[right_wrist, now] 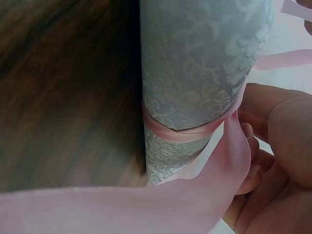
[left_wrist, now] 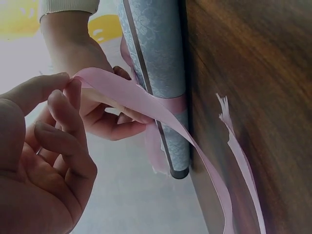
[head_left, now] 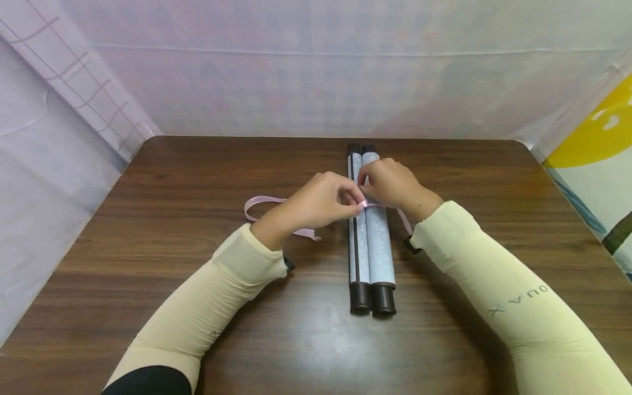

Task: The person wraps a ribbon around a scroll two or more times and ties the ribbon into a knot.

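Observation:
A scroll (head_left: 380, 247) rolled from both ends lies lengthwise on the table, its two rolls side by side. Pale blue floral brocade covers it, and the roller ends are dark brown. Pink ribbon (left_wrist: 168, 104) wraps around its middle. Above the left roll, my left hand (head_left: 321, 200) pinches a length of the ribbon between thumb and index finger, the other fingers loosely curled. My right hand (head_left: 395, 181) is over the right roll, its fingers holding the ribbon (right_wrist: 236, 146) close against the brocade. The exact crossing of the ribbon is partly hidden by my fingers.
A loose ribbon loop (head_left: 254, 206) with a frayed end lies on the brown wooden table (head_left: 197, 181) left of the scroll. Another strand hangs by my right wrist. Pale cloth (head_left: 316, 82) stands behind the table, with a yellow-patterned cloth (head_left: 592, 137) at right.

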`<state>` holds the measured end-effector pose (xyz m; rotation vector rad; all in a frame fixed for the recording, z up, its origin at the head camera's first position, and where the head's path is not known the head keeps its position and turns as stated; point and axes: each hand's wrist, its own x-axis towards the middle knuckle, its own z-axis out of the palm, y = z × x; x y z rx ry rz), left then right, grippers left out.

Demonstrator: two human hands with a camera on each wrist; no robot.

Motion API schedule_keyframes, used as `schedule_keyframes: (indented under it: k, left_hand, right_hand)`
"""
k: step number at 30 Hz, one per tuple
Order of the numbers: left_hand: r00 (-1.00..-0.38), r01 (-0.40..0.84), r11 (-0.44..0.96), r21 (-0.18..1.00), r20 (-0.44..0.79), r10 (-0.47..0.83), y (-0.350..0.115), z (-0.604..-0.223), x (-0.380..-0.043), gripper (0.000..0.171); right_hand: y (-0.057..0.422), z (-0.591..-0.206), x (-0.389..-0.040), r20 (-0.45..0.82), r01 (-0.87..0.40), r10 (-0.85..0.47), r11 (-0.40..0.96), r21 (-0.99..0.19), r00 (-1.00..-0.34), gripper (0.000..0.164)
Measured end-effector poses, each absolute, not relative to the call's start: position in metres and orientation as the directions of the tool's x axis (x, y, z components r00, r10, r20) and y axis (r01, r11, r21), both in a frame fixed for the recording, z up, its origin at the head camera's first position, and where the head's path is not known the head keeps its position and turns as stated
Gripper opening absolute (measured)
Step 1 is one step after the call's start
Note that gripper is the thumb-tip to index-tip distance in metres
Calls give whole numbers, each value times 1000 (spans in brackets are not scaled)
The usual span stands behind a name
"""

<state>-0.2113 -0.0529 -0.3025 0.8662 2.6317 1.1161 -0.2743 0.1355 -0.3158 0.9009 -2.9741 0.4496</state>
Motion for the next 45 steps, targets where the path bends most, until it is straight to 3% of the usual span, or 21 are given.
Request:
schedule_keyframes:
  k: [10,18,26,45]
  left_hand:
    - [-828,433,551,713,73,556,-55,-303,-211,12]
    - [-828,440,524,729,103,552,-55,-302,-213,10]
    - [-880,350,519,780,84,467,-59,-298,-211,7]
    - [-869,325,460,826,68,490,-65,-290,-211,7]
  right_hand:
    - [142,-319,-264,174,-596,-571,747,-295,-802,6]
    - [164,-320,-234,251,-586,-533,682,-437,-808,3]
    - [155,-312,-214,289,-619,-567,563,-547,-771,12]
    - [143,-309,-206,325,-600,-506,641,-479,-799,8]
